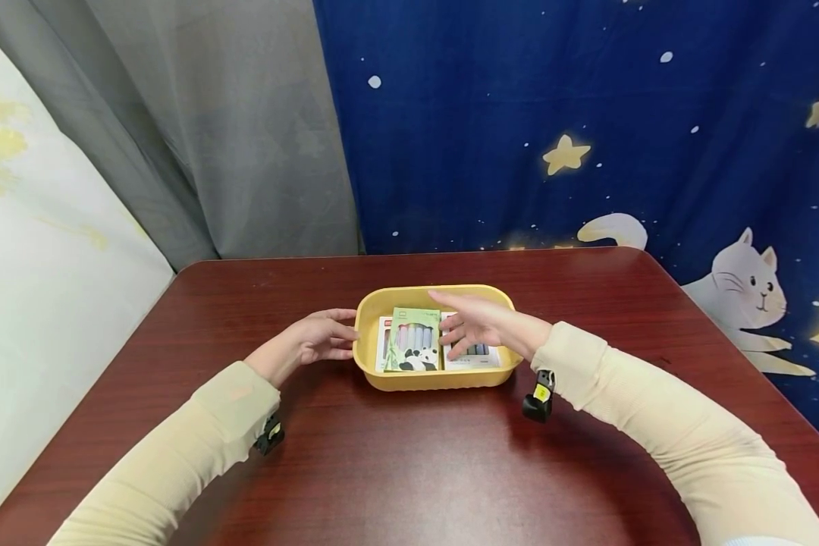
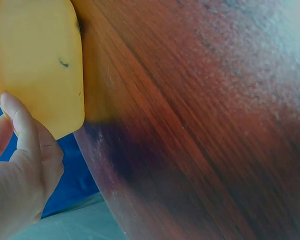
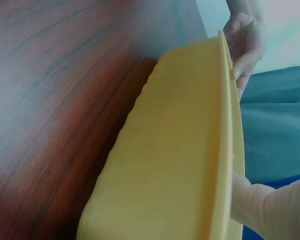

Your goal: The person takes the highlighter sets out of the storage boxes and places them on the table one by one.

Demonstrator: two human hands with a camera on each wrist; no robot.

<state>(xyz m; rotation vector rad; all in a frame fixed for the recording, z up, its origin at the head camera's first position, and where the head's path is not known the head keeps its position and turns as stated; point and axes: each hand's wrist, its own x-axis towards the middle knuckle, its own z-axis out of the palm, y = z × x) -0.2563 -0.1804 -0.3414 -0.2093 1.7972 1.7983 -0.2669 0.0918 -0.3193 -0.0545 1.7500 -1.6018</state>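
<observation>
A yellow plastic basket [image 1: 437, 381] sits on the table with flat boxes of markers in it. On top lies a green box with a panda picture [image 1: 406, 317], partly covering a white box [image 1: 381, 350] at the left. Another white box [image 1: 474, 362] is at the right. My left hand [image 1: 314, 337] has its fingertips against the basket's left rim, fingers mostly straight; the left wrist view shows them at the basket wall [image 2: 40, 55]. My right hand [image 1: 481, 322] reaches over the right rim, fingers loosely spread above the right white box. The right wrist view hides its fingertips behind the wall [image 3: 165, 145].
The dark red wooden table [image 1: 409, 470] extends around the basket, its far edge just behind it. Grey [image 1: 266, 152] and blue star-patterned [image 1: 464, 152] curtains hang beyond. A small black camera [image 1: 538, 402] is strapped at the right wrist.
</observation>
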